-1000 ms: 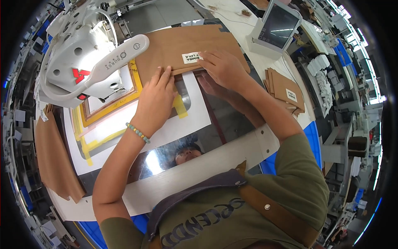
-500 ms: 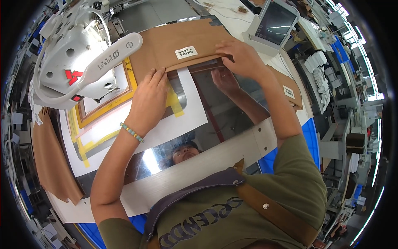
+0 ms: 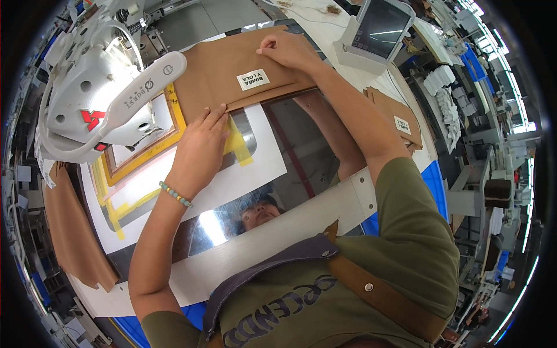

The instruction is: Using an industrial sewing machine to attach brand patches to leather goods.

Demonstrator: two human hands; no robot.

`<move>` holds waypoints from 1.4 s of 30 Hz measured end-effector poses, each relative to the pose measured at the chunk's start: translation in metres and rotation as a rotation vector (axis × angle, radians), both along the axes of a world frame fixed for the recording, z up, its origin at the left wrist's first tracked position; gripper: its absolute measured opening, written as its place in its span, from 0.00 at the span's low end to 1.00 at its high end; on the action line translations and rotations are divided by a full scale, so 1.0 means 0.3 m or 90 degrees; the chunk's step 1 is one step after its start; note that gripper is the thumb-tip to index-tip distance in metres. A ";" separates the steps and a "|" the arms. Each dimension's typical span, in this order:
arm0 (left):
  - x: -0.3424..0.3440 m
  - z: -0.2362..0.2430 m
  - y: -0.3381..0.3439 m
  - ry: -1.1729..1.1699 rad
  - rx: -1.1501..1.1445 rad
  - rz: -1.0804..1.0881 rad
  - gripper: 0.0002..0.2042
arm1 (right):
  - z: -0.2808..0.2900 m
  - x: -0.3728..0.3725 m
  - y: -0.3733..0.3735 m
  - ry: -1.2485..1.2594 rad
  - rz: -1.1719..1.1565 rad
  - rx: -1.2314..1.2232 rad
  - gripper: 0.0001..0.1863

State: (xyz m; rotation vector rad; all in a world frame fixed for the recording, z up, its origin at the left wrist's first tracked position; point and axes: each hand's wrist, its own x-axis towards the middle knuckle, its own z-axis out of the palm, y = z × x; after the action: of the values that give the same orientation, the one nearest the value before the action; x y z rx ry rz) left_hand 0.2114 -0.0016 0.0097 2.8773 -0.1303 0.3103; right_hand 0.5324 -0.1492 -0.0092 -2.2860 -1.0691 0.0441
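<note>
Head view, the only one I have: I see my left hand lying flat and open, fingertips pressing the near edge of a brown fabric piece that rests on the surface beside the white sewing machine. My right hand is at the piece's far edge, fingers curled over it and pinching the top layer. The piece carries a small white sewn label near its middle.

I judge the piece light and limp, folded in layers, so it would sag if lifted by one corner; taking it at two opposite edges, as both hands now do, keeps it flat. It looks matte and not slippery.

Under it the surface is white with a glossy dark panel that mirrors the ceiling light, and a yellow-taped frame sits under the machine head. More brown pieces lie stacked at the right and hang off the left edge. A grey screen unit stands beyond. Around it the room is a workshop with further workstations to the right.
</note>
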 end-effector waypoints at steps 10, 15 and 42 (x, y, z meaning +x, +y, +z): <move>0.006 0.001 0.017 -0.001 -0.024 -0.003 0.18 | -0.019 0.141 -0.042 -0.043 -0.106 -0.003 0.16; -0.004 0.019 0.018 -0.018 -0.017 -0.013 0.17 | 0.014 0.147 -0.124 -0.053 -0.127 0.020 0.16; 0.303 -0.003 -0.164 -0.001 0.032 -0.203 0.22 | 0.044 -0.791 -1.244 -0.040 -0.423 -0.172 0.17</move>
State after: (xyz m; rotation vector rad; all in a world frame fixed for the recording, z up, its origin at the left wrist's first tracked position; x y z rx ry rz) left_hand 0.3023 -0.0509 0.0088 2.8433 -0.5957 0.2492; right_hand 0.2951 -0.5223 0.0038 -2.7927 -0.2970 -0.1611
